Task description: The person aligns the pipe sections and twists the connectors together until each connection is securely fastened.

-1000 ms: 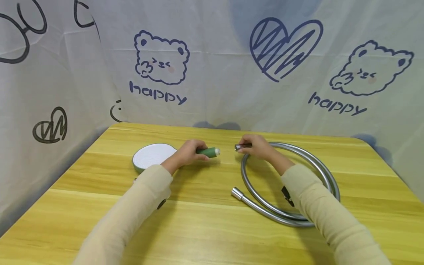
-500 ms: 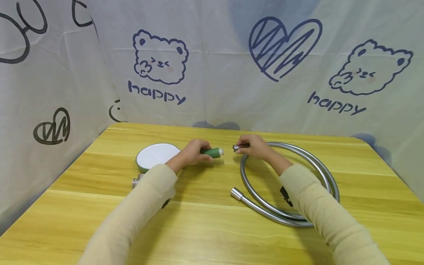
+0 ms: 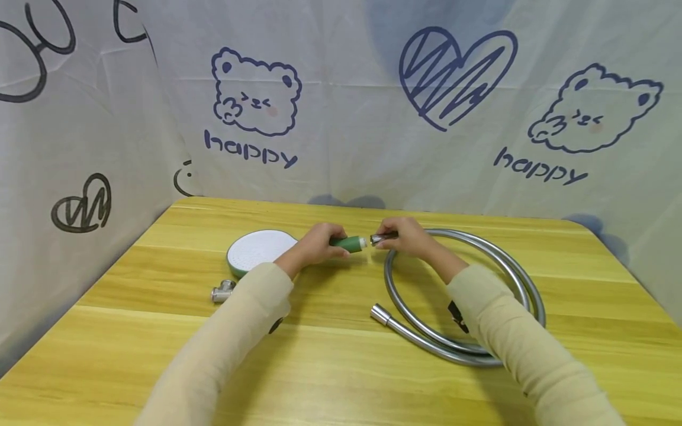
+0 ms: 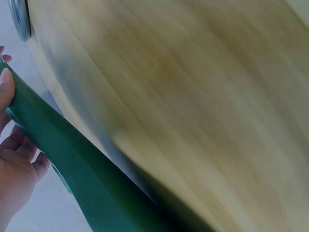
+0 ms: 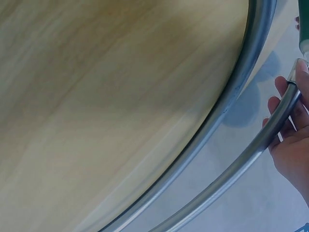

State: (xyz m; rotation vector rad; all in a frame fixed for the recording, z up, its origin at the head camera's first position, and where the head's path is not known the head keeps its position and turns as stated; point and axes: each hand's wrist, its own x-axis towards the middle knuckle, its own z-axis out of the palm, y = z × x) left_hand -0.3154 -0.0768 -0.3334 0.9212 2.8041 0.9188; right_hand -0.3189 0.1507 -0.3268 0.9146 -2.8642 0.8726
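Observation:
A green shower head with a white round face (image 3: 261,251) is held by its handle in my left hand (image 3: 317,244); the handle's pale threaded end points right. In the left wrist view the green handle (image 4: 77,150) runs diagonally past the fingers. My right hand (image 3: 409,238) pinches one metal end fitting (image 3: 379,238) of a coiled silver shower hose (image 3: 391,278). Only a small gap shows between this fitting and the handle's end, and they roughly line up. In the right wrist view the hose (image 5: 241,166) trails down from the fingers.
A small chrome valve fitting (image 3: 222,291) lies on the wooden table (image 3: 319,367), beside the left forearm. The hose's other end (image 3: 380,314) rests in front of the right hand. A white cloth with drawings (image 3: 341,130) hangs behind the table.
My left hand has moved right with the shower head, and its handle end has closed in on the hose fitting. The right hand has shifted slightly left. The chrome fitting has come into full view.

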